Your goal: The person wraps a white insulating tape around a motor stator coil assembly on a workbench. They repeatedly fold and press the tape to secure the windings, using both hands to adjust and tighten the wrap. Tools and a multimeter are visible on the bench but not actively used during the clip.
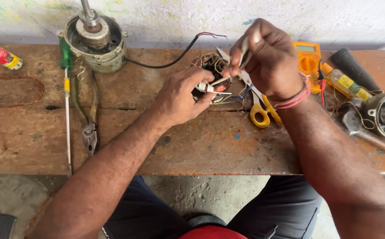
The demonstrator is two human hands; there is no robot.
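A: What's biggest here?
B: The rusty counter [192, 146]. At its back left stands a motor [94, 39], a black cable running right from it.

A: And in front of the motor?
B: A screwdriver [67, 102] and pliers [88, 119], side by side. Far left of the motor lies a small red bottle [0, 54].

A: The hands?
B: Right of the motor. The left hand [179, 97] has its fingers pinched on a white sleeve at the coil [214, 77], which rests on the counter. The right hand [268, 57], raised above the coil, has fingers pressed together on a thin white strand.

A: Anything smaller?
B: Yellow scissors [260, 113] just right of the coil, a meter [307, 59] behind them.
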